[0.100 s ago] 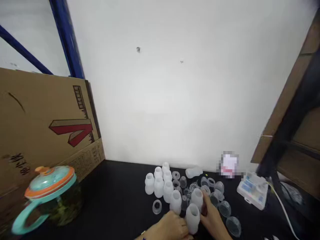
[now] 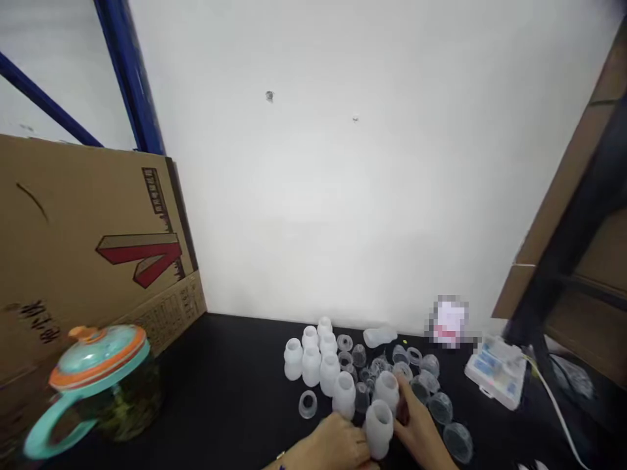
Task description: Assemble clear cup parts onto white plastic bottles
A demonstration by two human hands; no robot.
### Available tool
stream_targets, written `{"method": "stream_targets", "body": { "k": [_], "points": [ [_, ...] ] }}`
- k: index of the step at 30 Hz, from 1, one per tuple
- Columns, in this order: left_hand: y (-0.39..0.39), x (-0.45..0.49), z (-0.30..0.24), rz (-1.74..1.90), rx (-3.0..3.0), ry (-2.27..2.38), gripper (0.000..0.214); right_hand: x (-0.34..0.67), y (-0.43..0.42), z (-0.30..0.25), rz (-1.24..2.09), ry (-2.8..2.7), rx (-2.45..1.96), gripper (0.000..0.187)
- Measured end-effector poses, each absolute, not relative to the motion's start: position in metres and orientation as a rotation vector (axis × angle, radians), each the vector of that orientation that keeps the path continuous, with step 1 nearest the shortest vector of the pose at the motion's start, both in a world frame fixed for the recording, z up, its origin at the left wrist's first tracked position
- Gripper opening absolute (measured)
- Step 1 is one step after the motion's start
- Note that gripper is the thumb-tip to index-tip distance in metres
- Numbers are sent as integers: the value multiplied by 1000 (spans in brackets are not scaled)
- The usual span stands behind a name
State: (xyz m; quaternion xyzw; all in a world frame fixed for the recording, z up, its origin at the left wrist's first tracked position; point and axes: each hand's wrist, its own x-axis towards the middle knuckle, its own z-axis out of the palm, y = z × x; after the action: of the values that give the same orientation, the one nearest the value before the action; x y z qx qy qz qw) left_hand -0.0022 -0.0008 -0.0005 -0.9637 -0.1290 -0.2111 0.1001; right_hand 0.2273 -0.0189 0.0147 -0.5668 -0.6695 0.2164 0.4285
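Note:
Two white, open-mouthed plastic bottles stand between my hands. My left hand (image 2: pixel 340 444) has its fingers curled against the lower left side of the front bottle (image 2: pixel 378 427); its fingertips are partly hidden. With fingers bent round its right side, my right hand (image 2: pixel 418 427) grips the bottle just behind (image 2: pixel 386 390). Another white bottle (image 2: pixel 343 397) rises beyond my left knuckles, at the near end of a cluster of several upright bottles (image 2: pixel 311 365). A clear ring-shaped cap (image 2: pixel 308 405) lies left of them.
Several clear domed covers and rings (image 2: pixel 440 408) are scattered on the black table (image 2: pixel 220 391) to the right. A white bottle (image 2: pixel 380 337) lies near the wall. At right sits a plastic case (image 2: pixel 497 373) by a white cable; a lidded teal pitcher (image 2: pixel 100 385) stands left, before a cardboard box (image 2: pixel 73 215).

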Motion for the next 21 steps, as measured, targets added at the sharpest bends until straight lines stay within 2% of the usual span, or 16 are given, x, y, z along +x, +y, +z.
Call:
{"method": "stream_targets", "body": {
  "k": [5,10,13,16,21],
  "points": [
    [-3,-4,-4,-617,-2851,-390,41,230,-35,28,507,-1753,-1354,60],
    [-9,-3,2,-621,-2844,-429,49,242,-39,57,318,-1745,-1358,53],
    [-13,-3,5,-621,-2839,-467,53,247,-10,89,211,-1673,-1522,48],
    [-15,-3,7,-641,-2826,-483,52,244,40,115,97,-1824,-1748,42],
    [-12,-3,8,-732,-2781,-442,51,232,103,106,-40,-1882,-2069,39]
  ]
}}
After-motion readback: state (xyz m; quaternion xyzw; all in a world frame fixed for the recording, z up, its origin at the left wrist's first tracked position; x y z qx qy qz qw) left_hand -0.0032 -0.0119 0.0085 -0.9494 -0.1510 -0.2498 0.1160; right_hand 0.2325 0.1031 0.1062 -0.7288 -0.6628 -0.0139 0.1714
